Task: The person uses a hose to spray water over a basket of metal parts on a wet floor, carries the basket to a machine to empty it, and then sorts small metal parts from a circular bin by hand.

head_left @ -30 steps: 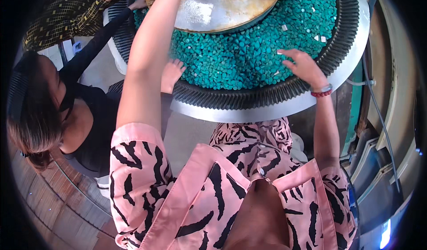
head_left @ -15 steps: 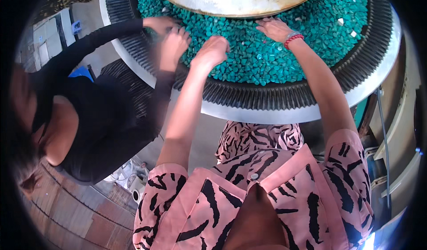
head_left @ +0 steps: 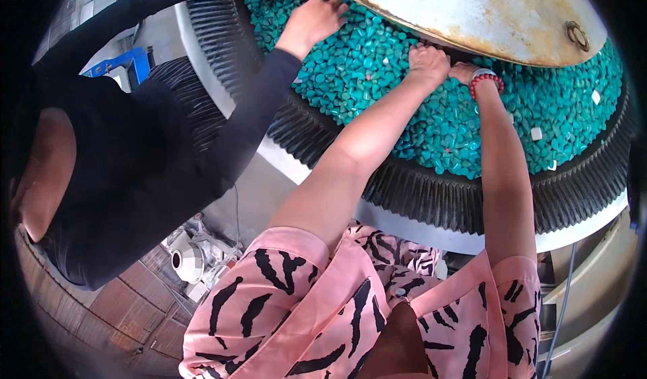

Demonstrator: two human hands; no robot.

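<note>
Small polished turquoise stones (head_left: 377, 69) fill a big round tub, with a few white pieces among them. Over the middle lies a pale, rust-stained round metal disc (head_left: 472, 15), bearing a ring (head_left: 577, 35) near its right edge. My left hand (head_left: 429, 62) is at the disc's near edge, its fingers curled down toward the stones; what they hold, if anything, is hidden. Close beside it, my right hand (head_left: 464, 73), with a red beaded bracelet (head_left: 486, 82) at the wrist, reaches under the same edge. Its fingers are mostly out of sight.
At my left a person in black sleeves (head_left: 249, 119) has one hand (head_left: 313, 25) over the stones and another by the disc. A ribbed black lining (head_left: 418, 200) and a pale rim (head_left: 404, 225) ring the tub. Below stands white equipment (head_left: 192, 261) on the floor.
Both my hands have come together at the disc's near edge, the left moving rightward. The view has shifted, showing the disc's ring. The other person's hands have spread apart.
</note>
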